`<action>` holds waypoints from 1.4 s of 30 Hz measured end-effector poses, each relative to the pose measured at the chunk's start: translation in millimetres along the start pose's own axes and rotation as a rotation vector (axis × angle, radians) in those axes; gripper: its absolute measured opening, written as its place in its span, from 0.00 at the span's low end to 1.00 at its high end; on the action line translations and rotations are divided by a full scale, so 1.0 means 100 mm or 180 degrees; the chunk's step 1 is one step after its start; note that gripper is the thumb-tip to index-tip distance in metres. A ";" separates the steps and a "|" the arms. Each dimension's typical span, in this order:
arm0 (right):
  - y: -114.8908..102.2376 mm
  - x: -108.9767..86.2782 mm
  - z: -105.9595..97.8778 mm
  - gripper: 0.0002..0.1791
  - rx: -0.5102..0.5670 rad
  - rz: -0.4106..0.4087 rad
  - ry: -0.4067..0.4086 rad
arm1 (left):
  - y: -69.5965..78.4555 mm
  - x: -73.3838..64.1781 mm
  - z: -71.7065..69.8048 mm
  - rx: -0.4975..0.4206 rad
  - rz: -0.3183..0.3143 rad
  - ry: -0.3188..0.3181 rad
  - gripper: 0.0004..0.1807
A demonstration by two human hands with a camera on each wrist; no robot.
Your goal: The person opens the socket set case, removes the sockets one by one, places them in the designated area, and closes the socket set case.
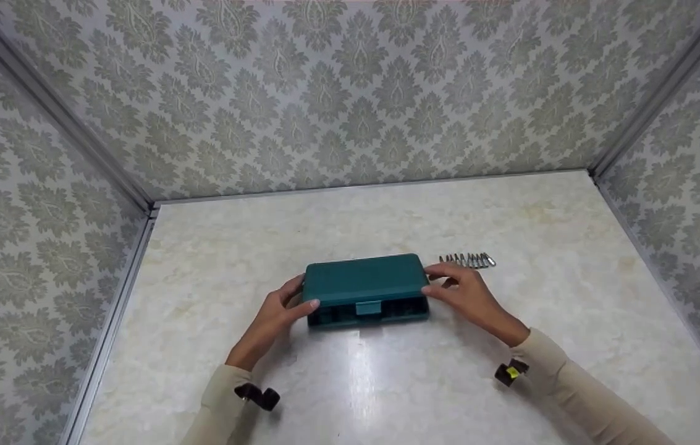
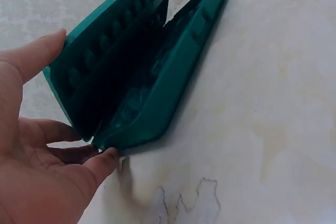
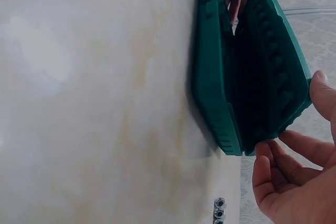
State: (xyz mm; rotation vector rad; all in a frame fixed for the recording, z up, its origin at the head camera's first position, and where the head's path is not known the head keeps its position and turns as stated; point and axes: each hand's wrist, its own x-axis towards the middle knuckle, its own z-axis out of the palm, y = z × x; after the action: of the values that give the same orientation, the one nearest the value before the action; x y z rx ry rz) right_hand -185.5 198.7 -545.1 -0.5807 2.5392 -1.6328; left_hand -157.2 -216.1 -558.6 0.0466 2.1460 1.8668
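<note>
A dark green plastic tool case [image 1: 365,281] sits on the table with its lid partly raised and its latch [image 1: 368,307] hanging at the front middle. My left hand [image 1: 278,312] holds the case's left end, thumb on the lid's front corner and fingers behind by the hinge. At the other end my right hand [image 1: 464,293] grips in the same way, its thumb on the lid's edge. Moulded slots [image 2: 105,40] line the inside of the lid in the left wrist view; the case's inside is dark.
A row of small shiny metal pieces [image 1: 467,260] lies just beyond the right hand, on the pale marbled table [image 1: 232,241]. Patterned wall panels [image 1: 356,93] enclose the back and both sides. Wrist cameras sit on both sleeves.
</note>
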 end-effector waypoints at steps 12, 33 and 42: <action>0.14 -0.05 0.11 0.26 0.0048 -0.0158 0.0102 | -0.09 0.05 0.01 0.0190 0.0168 -0.0080 0.58; 0.28 -0.05 0.25 0.30 0.0065 -0.0069 0.0095 | -0.14 0.11 0.11 0.0865 0.0277 0.0179 0.56; 0.29 -0.06 0.28 0.30 0.0194 -0.0162 0.0141 | -0.12 0.18 0.09 0.1094 0.0324 0.0422 0.54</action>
State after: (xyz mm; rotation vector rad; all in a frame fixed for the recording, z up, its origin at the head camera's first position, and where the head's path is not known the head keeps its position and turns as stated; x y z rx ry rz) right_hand -181.1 186.7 -584.1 -0.6152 2.5151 -1.7522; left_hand -170.3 -205.2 -575.4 0.1093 2.5792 1.5685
